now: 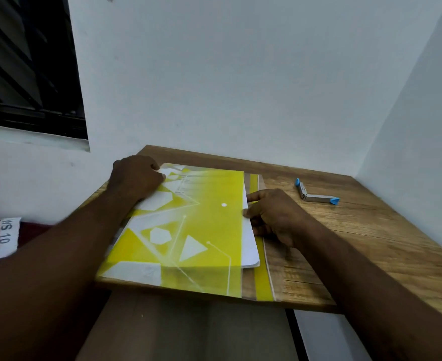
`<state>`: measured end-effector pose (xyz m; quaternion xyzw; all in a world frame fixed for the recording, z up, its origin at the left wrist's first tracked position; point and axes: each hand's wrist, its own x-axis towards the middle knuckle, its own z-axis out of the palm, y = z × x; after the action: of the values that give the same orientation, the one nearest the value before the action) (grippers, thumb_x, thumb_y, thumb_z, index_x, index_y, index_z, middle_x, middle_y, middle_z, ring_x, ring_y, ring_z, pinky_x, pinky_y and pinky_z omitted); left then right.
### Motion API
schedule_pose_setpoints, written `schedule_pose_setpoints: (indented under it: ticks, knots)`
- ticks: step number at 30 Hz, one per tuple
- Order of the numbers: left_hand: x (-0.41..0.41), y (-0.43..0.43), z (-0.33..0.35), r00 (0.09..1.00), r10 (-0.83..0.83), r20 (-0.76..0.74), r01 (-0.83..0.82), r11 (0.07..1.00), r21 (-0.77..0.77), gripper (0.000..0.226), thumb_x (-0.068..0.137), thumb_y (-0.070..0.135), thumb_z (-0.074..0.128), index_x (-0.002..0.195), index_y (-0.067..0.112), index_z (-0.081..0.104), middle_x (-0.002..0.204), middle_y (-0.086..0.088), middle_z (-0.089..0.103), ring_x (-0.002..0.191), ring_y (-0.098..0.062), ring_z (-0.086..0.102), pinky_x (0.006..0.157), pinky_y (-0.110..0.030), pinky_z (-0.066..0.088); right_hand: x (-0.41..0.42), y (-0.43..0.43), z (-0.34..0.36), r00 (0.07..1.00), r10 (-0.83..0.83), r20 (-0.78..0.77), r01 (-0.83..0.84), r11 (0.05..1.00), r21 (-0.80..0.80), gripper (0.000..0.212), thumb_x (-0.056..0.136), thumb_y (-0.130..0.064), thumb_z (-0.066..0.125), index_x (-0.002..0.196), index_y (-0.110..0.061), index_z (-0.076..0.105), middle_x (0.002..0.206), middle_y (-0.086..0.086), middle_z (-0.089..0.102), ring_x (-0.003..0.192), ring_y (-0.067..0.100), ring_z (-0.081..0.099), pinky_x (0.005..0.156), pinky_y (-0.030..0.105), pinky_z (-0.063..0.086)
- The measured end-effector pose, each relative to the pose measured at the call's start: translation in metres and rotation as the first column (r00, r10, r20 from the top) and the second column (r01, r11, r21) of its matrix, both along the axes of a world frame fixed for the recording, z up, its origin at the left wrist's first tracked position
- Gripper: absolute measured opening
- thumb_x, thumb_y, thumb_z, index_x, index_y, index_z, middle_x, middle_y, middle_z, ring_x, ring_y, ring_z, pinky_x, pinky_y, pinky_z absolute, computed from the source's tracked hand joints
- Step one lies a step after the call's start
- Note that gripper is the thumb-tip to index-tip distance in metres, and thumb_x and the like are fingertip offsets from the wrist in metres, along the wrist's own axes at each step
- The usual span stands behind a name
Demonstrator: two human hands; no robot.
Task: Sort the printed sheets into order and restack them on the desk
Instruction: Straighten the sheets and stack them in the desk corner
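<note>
Printed sheets [250, 243] are lying inside a yellow folder [188, 230] on the wooden desk [371, 243], white edges sticking out rightward. The left hand [136, 175] is gripping the folder's far corner; the right hand [274, 214] is pinching the sheets' edge. A stapler [316, 195] is lying nearby.

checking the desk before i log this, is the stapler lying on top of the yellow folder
No, the stapler lies on bare desk to the right of the folder, apart from it.
</note>
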<state>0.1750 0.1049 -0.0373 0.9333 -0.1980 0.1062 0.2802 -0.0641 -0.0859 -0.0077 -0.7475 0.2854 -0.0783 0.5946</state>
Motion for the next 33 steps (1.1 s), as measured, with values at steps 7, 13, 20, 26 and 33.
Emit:
schedule_pose_setpoints:
  ticks: [7, 13, 20, 26, 33]
  knots:
    - [-0.001, 0.012, 0.008, 0.995, 0.098, -0.030, -0.098, 0.995, 0.009, 0.035, 0.088, 0.047, 0.075, 0.116, 0.027, 0.075, 0.130, -0.006, 0.070, 0.124, -0.033, 0.060, 0.096, -0.037, 0.046, 0.003, 0.015, -0.005, 0.999, 0.002, 0.055, -0.009, 0.991, 0.137, 0.024, 0.097, 0.017, 0.051, 0.101, 0.007, 0.072, 0.086, 0.018, 0.078, 0.061, 0.024, 0.075, 0.049, 0.029, 0.058]
    - [-0.008, 0.017, 0.013, 0.989, 0.087, -0.116, -0.093, 0.995, -0.045, 0.030, 0.084, 0.050, 0.079, 0.104, 0.028, 0.077, 0.122, -0.005, 0.072, 0.121, -0.033, 0.062, 0.095, -0.037, 0.046, 0.002, 0.022, -0.009, 0.997, -0.002, 0.080, -0.013, 0.983, 0.182, 0.030, 0.099, 0.013, 0.050, 0.089, -0.001, 0.075, 0.082, 0.015, 0.079, 0.061, 0.023, 0.075, 0.049, 0.028, 0.058]
    - [-0.005, 0.024, 0.018, 0.936, -0.003, -0.352, -0.059, 0.984, -0.166, 0.059, 0.065, 0.057, 0.094, 0.095, 0.011, 0.073, 0.107, -0.012, 0.074, 0.100, -0.033, 0.068, 0.093, -0.043, 0.057, 0.001, 0.023, -0.010, 0.996, -0.013, 0.090, -0.006, 0.977, 0.214, 0.029, 0.097, 0.014, 0.052, 0.090, -0.001, 0.074, 0.085, 0.016, 0.078, 0.062, 0.023, 0.074, 0.051, 0.029, 0.060]
    - [-0.030, 0.054, 0.035, 0.633, -0.299, -0.714, 0.049, 0.936, -0.349, 0.086, 0.040, 0.032, 0.104, 0.113, -0.001, 0.075, 0.106, -0.024, 0.077, 0.098, -0.045, 0.075, 0.098, -0.057, 0.057, -0.002, 0.022, -0.009, 0.994, 0.012, 0.107, -0.033, 0.980, 0.196, 0.030, 0.097, 0.012, 0.053, 0.081, -0.005, 0.073, 0.071, 0.010, 0.076, 0.054, 0.019, 0.071, 0.048, 0.027, 0.058]
    - [-0.036, 0.059, 0.020, 0.691, -0.327, -0.645, 0.061, 0.915, -0.398, 0.105, 0.018, 0.034, 0.107, 0.115, 0.010, 0.077, 0.110, -0.015, 0.079, 0.102, -0.040, 0.076, 0.101, -0.058, 0.056, -0.005, 0.019, -0.006, 0.994, 0.056, 0.096, -0.074, 0.978, 0.193, 0.031, 0.102, 0.009, 0.049, 0.088, -0.002, 0.074, 0.081, 0.014, 0.077, 0.062, 0.022, 0.074, 0.053, 0.030, 0.061]
